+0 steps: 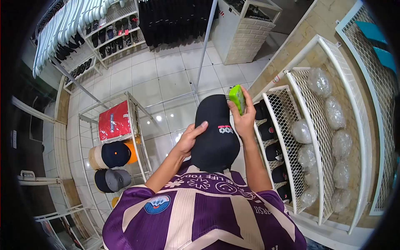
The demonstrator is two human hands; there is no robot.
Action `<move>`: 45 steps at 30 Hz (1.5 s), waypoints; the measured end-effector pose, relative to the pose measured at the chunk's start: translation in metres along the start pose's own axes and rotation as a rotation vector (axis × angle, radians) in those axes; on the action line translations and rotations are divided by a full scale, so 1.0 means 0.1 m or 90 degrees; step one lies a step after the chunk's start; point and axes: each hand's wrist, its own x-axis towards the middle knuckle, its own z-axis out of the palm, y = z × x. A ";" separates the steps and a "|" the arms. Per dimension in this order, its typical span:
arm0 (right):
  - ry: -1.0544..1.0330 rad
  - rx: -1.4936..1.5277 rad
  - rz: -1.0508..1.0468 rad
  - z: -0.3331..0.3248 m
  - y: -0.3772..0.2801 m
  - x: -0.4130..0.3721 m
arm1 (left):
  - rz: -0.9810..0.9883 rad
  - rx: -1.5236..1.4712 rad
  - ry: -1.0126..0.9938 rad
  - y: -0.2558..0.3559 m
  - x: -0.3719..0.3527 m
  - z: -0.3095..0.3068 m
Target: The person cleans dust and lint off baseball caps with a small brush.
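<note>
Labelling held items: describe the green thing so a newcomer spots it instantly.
By the white wire cap rack at right, the person holds a black cap. At its upper right edge the right hand grips a small object, the only lime-green thing there.

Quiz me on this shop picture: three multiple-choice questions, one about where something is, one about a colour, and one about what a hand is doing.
1. Where are the clear-wrapped bundles?
A. on the floor
B. in the white wire rack on the right
C. on a hanger

2. What colour is the object in the right hand?
A. red
B. green
C. white

3. What is the left hand doing?
A. gripping the black cap
B. hanging open and empty
C. resting in a pocket

Answers:
1 B: the bundles sit in a column against the rack's mesh.
2 B: bright green shows above the fingers.
3 A: its fingers press on the cap's crown.
</note>
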 end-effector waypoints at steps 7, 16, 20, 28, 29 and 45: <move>-0.017 0.035 -0.025 -0.02 0.13 -0.15 | -0.006 0.062 -0.001 0.04 -0.02 -0.08; -0.119 0.020 -0.057 -0.05 -0.08 -0.24 | 0.033 -0.035 0.000 0.16 -0.03 -0.03; -0.003 0.028 -0.005 -0.09 0.07 0.00 | 0.011 -0.049 -0.028 0.00 -0.02 -0.07; -0.041 0.114 -0.013 -0.01 0.00 -0.09 | 0.026 -0.007 -0.048 0.14 -0.08 -0.08; -0.012 0.159 0.012 -0.01 -0.03 0.01 | 0.008 0.049 -0.063 0.08 -0.08 -0.09; -0.095 0.053 -0.055 0.00 -0.20 -0.03 | 0.077 -0.112 -0.015 0.22 0.05 -0.14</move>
